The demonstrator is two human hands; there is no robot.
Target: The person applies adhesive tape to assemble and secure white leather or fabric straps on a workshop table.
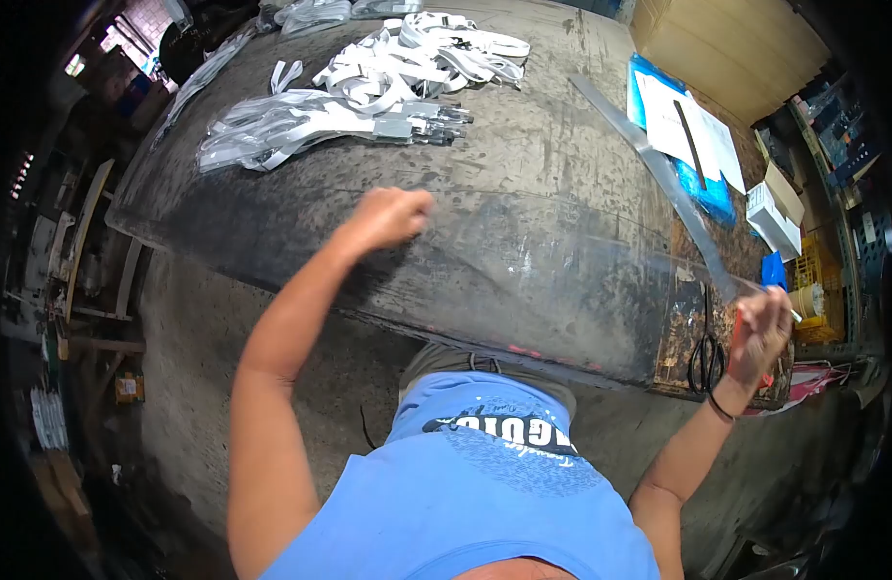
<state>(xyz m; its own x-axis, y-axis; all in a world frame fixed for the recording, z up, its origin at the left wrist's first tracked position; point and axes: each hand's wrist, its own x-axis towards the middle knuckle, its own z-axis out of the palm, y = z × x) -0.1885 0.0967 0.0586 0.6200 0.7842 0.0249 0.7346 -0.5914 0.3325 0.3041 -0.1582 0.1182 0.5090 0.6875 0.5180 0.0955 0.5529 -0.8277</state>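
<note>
My left hand (pixel 393 217) is closed in a fist low over the dark worktable (pixel 523 184); what its fingers hold, if anything, I cannot make out. At the table's right end, my right hand (pixel 761 333) has its fingers bent together on the edge of a thin clear plastic film (pixel 649 259). The film catches the light as a faint sheen across the table between my hands. Black-handled scissors (pixel 706 363) lie just left of my right hand, and something red shows behind its palm. Beyond my left hand lies a bundle of bagged white straps (pixel 320 128) with black ends.
Loose white straps (pixel 397 72) are heaped farther back. A long grey flat strip (pixel 649 159) runs diagonally toward my right hand. Papers (pixel 692 135) lie on a blue pack, beside a small white box (pixel 775 217). A cardboard box (pixel 726 48) stands behind; a yellow crate (pixel 819 290) is at right.
</note>
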